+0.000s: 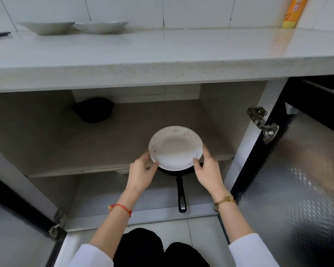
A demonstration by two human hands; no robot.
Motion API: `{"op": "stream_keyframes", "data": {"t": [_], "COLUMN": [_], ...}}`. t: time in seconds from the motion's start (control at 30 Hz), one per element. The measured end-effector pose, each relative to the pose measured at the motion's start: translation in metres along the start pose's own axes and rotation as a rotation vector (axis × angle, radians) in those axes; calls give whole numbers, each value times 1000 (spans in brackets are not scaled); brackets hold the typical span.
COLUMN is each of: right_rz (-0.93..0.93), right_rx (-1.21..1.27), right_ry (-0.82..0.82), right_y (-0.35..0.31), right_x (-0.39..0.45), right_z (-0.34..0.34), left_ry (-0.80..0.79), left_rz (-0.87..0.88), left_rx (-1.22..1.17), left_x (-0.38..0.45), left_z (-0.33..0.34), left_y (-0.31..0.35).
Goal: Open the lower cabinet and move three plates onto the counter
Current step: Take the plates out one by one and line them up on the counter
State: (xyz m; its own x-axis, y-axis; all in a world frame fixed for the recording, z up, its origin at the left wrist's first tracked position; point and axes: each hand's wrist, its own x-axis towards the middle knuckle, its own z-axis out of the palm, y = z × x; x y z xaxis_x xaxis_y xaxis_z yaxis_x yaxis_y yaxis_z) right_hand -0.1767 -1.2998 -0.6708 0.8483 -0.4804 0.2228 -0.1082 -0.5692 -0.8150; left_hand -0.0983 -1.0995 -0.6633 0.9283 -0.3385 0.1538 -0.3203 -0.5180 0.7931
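Note:
A white plate (175, 148) with faint pink marks on its rim hovers in front of the open lower cabinet's middle shelf (85, 151). My left hand (142, 175) grips its left edge and my right hand (208, 170) grips its right edge. Two more white plates (46, 27) (101, 26) rest side by side at the back left of the grey counter (162, 54), near the tiled wall. Both cabinet doors stand open.
A black frying pan (180, 191) lies on the cabinet floor just below the held plate, handle toward me. A dark bowl-like object (94, 109) sits deep on the shelf. The right door (297, 170) with its hinge (263, 124) swings out right. A yellow bottle (293, 12) stands on the counter.

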Motion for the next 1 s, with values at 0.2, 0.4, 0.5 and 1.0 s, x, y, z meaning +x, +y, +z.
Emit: {"op": "stream_keyframes", "data": {"t": [0.2,0.4,0.5,1.0], "right_rz": [-38,-42,-37,73], "right_rx": [4,30,37,19], "right_ry": [-26,-50,-24,-19], "right_y": [-20,-30,-31,-55], "right_x": [-52,-88,-97,-94], "right_z": [5,4,2,-8], "left_ry": [101,165,171,134], "left_rz": [7,-13,-27,-154], "left_rx": [-19,-93,-128,-235], "left_x": [-53,-93,-102,-103], "left_z": [-27,-37,-37,-53], "left_y": [-5,-7,-10,15]}}
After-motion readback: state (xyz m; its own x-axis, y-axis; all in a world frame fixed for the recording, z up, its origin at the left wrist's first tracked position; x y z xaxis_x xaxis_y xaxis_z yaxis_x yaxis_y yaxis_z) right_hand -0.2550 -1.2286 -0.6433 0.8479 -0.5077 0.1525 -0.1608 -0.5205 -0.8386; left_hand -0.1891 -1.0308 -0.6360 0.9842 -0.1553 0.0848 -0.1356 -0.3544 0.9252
